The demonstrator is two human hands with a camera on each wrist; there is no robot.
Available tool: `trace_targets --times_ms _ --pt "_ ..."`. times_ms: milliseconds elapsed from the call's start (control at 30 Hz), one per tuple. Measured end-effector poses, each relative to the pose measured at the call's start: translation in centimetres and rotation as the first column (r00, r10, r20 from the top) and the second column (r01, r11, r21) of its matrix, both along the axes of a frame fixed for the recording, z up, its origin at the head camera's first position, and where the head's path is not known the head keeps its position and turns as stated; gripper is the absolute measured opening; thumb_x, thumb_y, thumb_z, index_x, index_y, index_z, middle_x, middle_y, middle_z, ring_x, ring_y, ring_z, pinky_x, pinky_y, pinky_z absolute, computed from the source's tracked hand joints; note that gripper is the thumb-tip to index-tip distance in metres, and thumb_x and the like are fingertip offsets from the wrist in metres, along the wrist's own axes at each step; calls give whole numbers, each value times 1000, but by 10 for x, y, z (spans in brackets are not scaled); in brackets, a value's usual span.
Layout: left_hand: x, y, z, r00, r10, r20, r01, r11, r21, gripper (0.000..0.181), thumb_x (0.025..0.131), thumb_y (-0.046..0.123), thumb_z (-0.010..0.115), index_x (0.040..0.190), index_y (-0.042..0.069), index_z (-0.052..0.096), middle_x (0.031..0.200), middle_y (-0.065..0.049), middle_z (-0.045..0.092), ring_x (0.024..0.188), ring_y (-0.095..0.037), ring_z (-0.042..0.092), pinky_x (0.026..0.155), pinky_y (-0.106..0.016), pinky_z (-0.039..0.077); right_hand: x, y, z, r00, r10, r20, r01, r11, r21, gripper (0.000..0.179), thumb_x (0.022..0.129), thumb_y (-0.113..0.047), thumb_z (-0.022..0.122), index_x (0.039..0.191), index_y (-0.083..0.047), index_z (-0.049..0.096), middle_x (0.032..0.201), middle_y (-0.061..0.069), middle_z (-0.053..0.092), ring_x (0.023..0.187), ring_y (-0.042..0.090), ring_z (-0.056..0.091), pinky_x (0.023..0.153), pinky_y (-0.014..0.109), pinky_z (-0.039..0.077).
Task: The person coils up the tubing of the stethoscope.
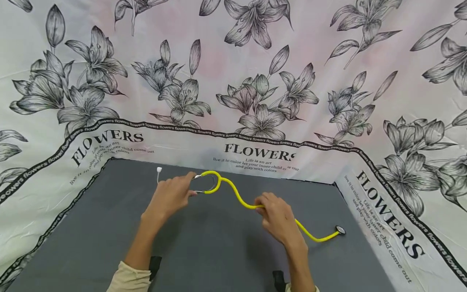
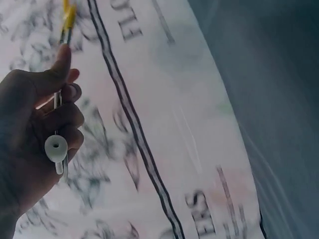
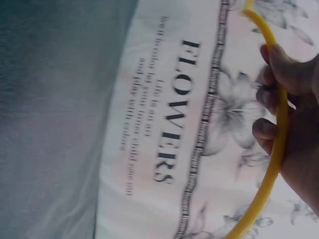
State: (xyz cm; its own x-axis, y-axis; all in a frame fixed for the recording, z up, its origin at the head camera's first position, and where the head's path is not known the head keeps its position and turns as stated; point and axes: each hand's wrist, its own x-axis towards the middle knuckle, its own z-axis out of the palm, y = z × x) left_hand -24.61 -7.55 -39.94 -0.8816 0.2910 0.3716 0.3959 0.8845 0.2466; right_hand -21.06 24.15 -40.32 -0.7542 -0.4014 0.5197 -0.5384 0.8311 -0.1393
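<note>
One yellow stethoscope (image 1: 236, 192) stretches across the centre and right of the head view, above a dark grey table (image 1: 215, 251). The left hand (image 1: 170, 198), left of centre, has its fingers curled round the metal ear tubes (image 1: 200, 192); a white eartip (image 1: 159, 170) sticks out past it, toward the upper left. In the left wrist view that eartip sits beside the curled fingers at the left of the frame, with a bit of yellow at the top. The right hand (image 1: 280, 221), right of centre, grips the yellow tubing (image 1: 321, 239) partway along; the right wrist view shows its fingers bent around it. From there the tubing sags toward the lower right and ends in a round chest piece (image 1: 340, 230); whether this touches the table I cannot tell. A white cloth (image 1: 204, 150) printed with flowers fills the upper part. A beige sleeve (image 1: 129, 279) shows at the bottom, left of centre.
</note>
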Motion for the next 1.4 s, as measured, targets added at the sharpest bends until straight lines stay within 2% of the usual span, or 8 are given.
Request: trace_targets --times_ms 167,367,567,833,967,1133,1300,1400 --pt "5 34 7 996 -90 -18 90 996 -7 48 89 27 84 129 10 66 76 -2 71 55 -14 55 48 -29 38 0 -10 17 988 155 7 -155 987 33 12 89 -7 79 93 -16 72 86 -8 64 77 7 55 70 25 45" --pt "14 63 5 981 -190 42 188 981 48 53 89 33 83 135 11 65 66 4 58 52 -9 42 47 -23 30 -14 -30 8 956 289 47 -286 956 -67 3 96 -9 70 98 -9 69 95 -1 69 84 12 59 76 29 50" --pt "16 65 5 986 -161 33 161 987 -14 54 88 32 85 136 16 67 73 2 67 51 -8 40 47 -23 27 -13 -33 -2 956 288 55 -271 941 -204 8 99 -15 66 96 -9 69 90 2 67 80 13 60 70 25 52" --pt "13 69 10 964 -250 87 247 968 41 54 90 31 83 140 18 67 65 6 58 49 -7 39 46 -22 24 -13 -23 11 928 313 203 -217 895 -391 5 98 -2 68 94 -5 70 87 9 69 70 11 57 63 23 50" --pt "13 67 13 932 -341 121 328 938 114 54 92 30 81 142 16 66 63 8 55 51 -3 41 48 -20 28 -15 -28 12 952 243 185 -138 883 -449 6 97 1 69 93 -2 71 85 11 71 66 16 62 61 25 54" --pt "14 67 11 919 -371 136 355 926 125 49 95 29 73 142 14 66 74 8 59 63 -3 46 53 -20 35 -15 -42 6 999 20 32 -6 915 -404 5 93 -5 76 90 -8 74 79 5 72 62 12 58 58 21 48" --pt "15 72 2 917 -372 145 347 922 172 39 101 39 62 131 17 73 66 10 48 57 -4 41 53 -22 31 -13 -48 -1 987 -79 -137 30 945 -326 18 86 -12 85 87 -9 67 75 4 68 60 12 57 54 21 45" --pt "15 79 -3 929 -359 91 340 924 176 34 101 48 65 115 19 77 59 11 41 51 -3 36 50 -20 27 -14 -45 1 978 -77 -192 22 962 -274 31 83 -17 89 86 -9 60 74 5 65 59 14 59 52 22 45"
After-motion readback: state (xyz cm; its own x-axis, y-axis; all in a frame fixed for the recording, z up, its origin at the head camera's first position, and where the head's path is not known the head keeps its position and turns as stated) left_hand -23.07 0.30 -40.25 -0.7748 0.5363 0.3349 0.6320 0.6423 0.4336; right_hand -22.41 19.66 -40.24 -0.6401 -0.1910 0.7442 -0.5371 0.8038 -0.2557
